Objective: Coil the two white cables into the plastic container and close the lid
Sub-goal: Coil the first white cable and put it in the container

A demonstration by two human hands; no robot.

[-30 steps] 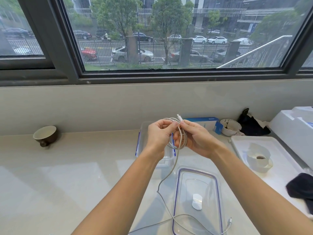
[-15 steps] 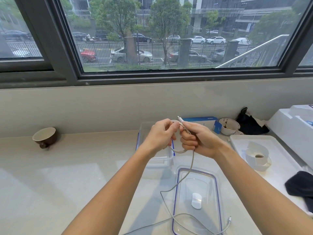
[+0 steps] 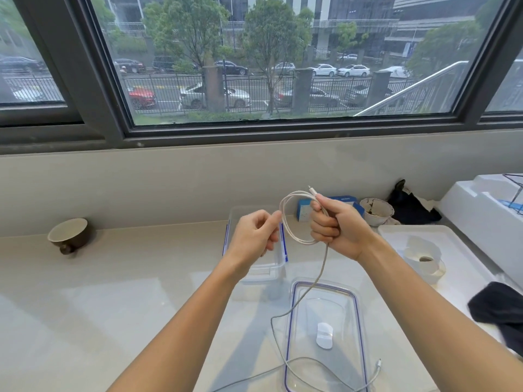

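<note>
My right hand (image 3: 336,227) grips a coil of white cable (image 3: 285,222), its plug end sticking up above the fist. My left hand (image 3: 254,236) pinches the coil's left side. The cable's loose tail (image 3: 317,281) hangs down to the counter. A second white cable (image 3: 339,372) lies across the clear lid (image 3: 353,304), which rests flat on the counter near me. The clear plastic container (image 3: 271,267) with blue clips stands open behind my left hand, partly hidden by it.
A brown cup (image 3: 68,234) lies on its side at the left. At the right are a white tray (image 3: 458,250) with a paper cup (image 3: 424,258), a dark cloth (image 3: 498,309), a dirty white bowl (image 3: 376,212), a blue box (image 3: 304,212) and a white foam box (image 3: 481,210).
My hands have moved apart, opening the coil into a wider loop. The hanging tail has shortened and shifted right, over the lid's far end.
</note>
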